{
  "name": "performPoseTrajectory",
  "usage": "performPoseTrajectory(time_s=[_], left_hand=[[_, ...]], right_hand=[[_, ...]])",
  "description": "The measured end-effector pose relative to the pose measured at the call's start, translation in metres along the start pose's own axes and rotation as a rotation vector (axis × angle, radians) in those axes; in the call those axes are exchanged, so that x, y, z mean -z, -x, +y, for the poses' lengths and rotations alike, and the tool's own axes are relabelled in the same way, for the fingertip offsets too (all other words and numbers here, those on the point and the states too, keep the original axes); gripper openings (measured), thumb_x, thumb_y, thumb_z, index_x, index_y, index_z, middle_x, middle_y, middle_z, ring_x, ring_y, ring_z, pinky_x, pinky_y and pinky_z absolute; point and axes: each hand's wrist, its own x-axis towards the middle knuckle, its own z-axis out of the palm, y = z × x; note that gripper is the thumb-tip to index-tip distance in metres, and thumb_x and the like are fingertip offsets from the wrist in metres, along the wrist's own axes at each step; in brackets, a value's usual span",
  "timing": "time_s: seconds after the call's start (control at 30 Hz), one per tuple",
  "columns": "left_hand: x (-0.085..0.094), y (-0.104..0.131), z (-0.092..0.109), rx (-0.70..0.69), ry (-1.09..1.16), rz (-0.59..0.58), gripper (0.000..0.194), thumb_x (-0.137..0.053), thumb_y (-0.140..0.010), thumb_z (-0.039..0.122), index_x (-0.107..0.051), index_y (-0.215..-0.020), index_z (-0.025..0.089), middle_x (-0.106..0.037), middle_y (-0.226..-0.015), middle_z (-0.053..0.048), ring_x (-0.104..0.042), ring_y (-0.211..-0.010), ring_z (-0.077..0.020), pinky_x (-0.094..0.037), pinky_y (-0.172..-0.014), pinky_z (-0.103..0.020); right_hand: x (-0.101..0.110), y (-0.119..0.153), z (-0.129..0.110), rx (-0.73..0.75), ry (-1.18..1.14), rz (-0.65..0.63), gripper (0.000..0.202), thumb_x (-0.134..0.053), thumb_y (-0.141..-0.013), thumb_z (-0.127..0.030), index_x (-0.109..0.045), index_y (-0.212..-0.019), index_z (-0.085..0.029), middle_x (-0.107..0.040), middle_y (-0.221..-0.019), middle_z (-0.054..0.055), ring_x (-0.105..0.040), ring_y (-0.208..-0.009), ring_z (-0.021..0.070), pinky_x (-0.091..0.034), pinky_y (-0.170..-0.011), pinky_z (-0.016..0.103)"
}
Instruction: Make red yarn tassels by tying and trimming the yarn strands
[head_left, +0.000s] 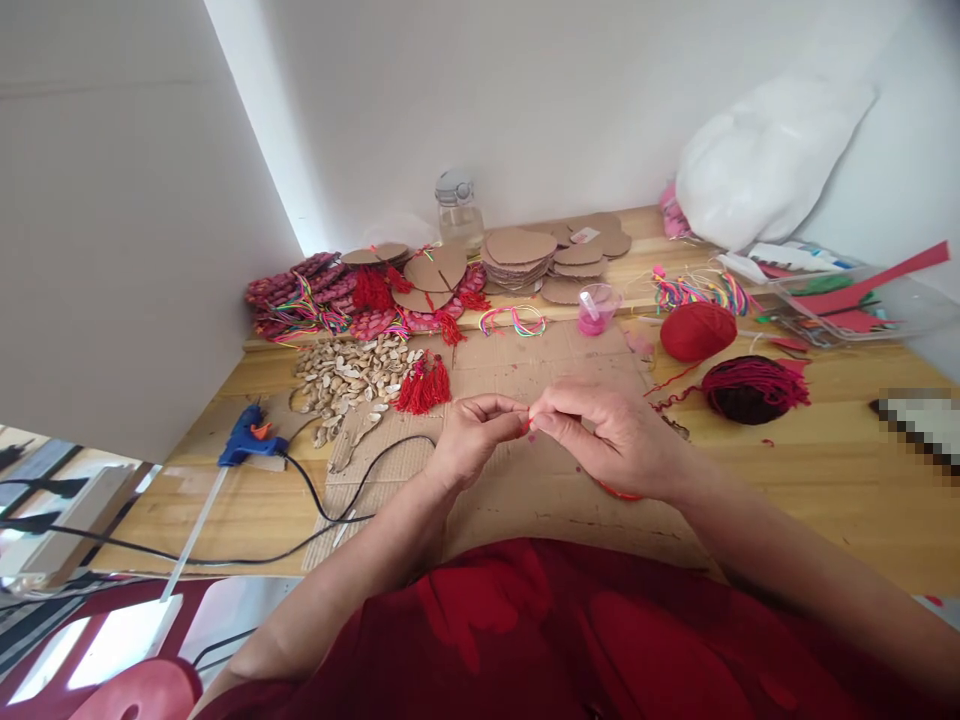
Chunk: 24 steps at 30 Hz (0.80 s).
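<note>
Above the cardboard sheet [510, 500], my left hand [480, 435] and my right hand [600, 430] meet fingertip to fingertip. Both pinch a thin red yarn [530, 422], of which only a small bit shows between the fingers. More red yarn [619, 491] shows under my right hand. A red yarn ball [698, 332] and a dark ball with magenta yarn [754, 389] lie to the right. Red tassels [424, 384] rest left of my hands, beside a heap of peanut shells [356, 375].
A blue glue gun [251, 437] lies at the left, its black cord curving over the cardboard. Behind are cardboard discs [517, 256], a glass jar [460, 220], a cup of pink liquid [597, 310] and colourful cords [705, 291]. A plastic box [892, 310] stands at the right.
</note>
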Motion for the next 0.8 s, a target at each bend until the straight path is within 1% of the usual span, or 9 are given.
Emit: performPoseTrajectory(time_s=[0.1, 0.2, 0.3, 0.43, 0.53, 0.7, 0.8], left_hand=[[-0.002, 0.002, -0.001, 0.037, 0.028, -0.033, 0.021, -0.084, -0.069, 0.030, -0.076, -0.078, 0.013, -0.075, -0.076, -0.005, -0.066, -0.068, -0.0126, -0.051, -0.071, -0.025], [-0.004, 0.006, 0.002, 0.128, 0.089, -0.089, 0.022, -0.083, -0.070, 0.030, -0.074, -0.079, 0.012, -0.077, -0.082, -0.010, -0.069, -0.070, -0.0153, -0.054, -0.072, -0.028], [-0.006, 0.008, 0.007, 0.216, 0.145, -0.120, 0.024, -0.085, -0.066, 0.027, -0.072, -0.076, 0.010, -0.077, -0.081, -0.013, -0.072, -0.070, -0.0184, -0.056, -0.073, -0.031], [-0.006, 0.009, 0.009, 0.290, 0.184, -0.117, 0.025, -0.087, -0.063, 0.024, -0.072, -0.076, 0.010, -0.077, -0.079, -0.013, -0.075, -0.075, -0.0229, -0.057, -0.073, -0.032], [-0.006, 0.010, 0.010, 0.308, 0.195, -0.120, 0.024, -0.087, -0.062, 0.023, -0.072, -0.076, 0.010, -0.077, -0.077, -0.013, -0.075, -0.077, -0.0242, -0.058, -0.073, -0.033], [-0.006, 0.011, 0.012, 0.309, 0.153, -0.139, 0.025, -0.088, -0.063, 0.023, -0.073, -0.078, 0.009, -0.077, -0.079, -0.014, -0.074, -0.072, -0.0208, -0.058, -0.073, -0.032], [-0.007, 0.010, 0.013, 0.303, 0.125, -0.129, 0.026, -0.088, -0.062, 0.025, -0.074, -0.078, 0.009, -0.077, -0.078, -0.014, -0.074, -0.070, -0.0198, -0.058, -0.071, -0.030]], right_hand=[[0.004, -0.003, 0.002, 0.012, 0.006, 0.035, 0.027, -0.048, -0.100, -0.023, -0.067, -0.082, -0.018, -0.062, -0.074, 0.002, -0.053, -0.070, 0.0141, -0.039, -0.068, 0.029], [0.005, -0.007, 0.010, -0.046, -0.010, 0.083, 0.028, -0.047, -0.100, -0.025, -0.066, -0.079, -0.019, -0.064, -0.073, 0.002, -0.054, -0.069, 0.0145, -0.040, -0.069, 0.029], [0.004, -0.008, 0.021, -0.119, -0.025, 0.135, 0.028, -0.048, -0.099, -0.029, -0.064, -0.080, -0.019, -0.062, -0.071, 0.001, -0.053, -0.066, 0.0143, -0.039, -0.064, 0.028], [0.000, -0.007, 0.031, -0.145, -0.049, 0.147, 0.028, -0.048, -0.100, -0.031, -0.063, -0.080, -0.018, -0.061, -0.071, 0.001, -0.051, -0.066, 0.0139, -0.038, -0.063, 0.028], [-0.001, -0.006, 0.033, -0.143, -0.073, 0.142, 0.028, -0.048, -0.100, -0.031, -0.063, -0.081, -0.018, -0.060, -0.071, 0.001, -0.051, -0.067, 0.0139, -0.038, -0.063, 0.028], [-0.005, -0.008, 0.039, -0.164, -0.102, 0.146, 0.027, -0.047, -0.100, -0.032, -0.060, -0.080, -0.018, -0.057, -0.071, 0.000, -0.049, -0.067, 0.0139, -0.037, -0.064, 0.028], [-0.009, -0.009, 0.044, -0.178, -0.126, 0.159, 0.027, -0.048, -0.100, -0.031, -0.057, -0.077, -0.018, -0.054, -0.070, -0.001, -0.047, -0.067, 0.0135, -0.036, -0.064, 0.027]])
